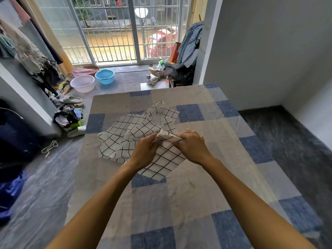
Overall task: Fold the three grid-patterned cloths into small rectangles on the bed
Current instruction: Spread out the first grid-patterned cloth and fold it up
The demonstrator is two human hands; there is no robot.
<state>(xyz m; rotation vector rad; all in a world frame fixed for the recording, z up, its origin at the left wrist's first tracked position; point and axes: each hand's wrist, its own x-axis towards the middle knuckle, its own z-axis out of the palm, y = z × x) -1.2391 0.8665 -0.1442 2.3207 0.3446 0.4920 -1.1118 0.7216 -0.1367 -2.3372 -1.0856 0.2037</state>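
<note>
White cloths with a black grid lie in an overlapping heap in the middle of the bed (pixel 188 193), which has a beige and blue checked cover. The nearest cloth (pixel 161 162) spreads toward me with its far edge lifted. My left hand (pixel 145 151) pinches that raised edge on the left. On the right, my right hand (pixel 193 145) pinches the same edge, so a small fold stands up between the two hands. Another cloth (pixel 118 139) lies crumpled to the left, and a third (pixel 162 112) sticks out behind.
Left of the bed, on the grey floor, are a clothes pile (pixel 69 118), slippers (pixel 71 100) and plastic basins (pixel 104 76). A chair heaped with clothes (pixel 181 69) stands beyond the bed's far end. A grey wall runs along the right.
</note>
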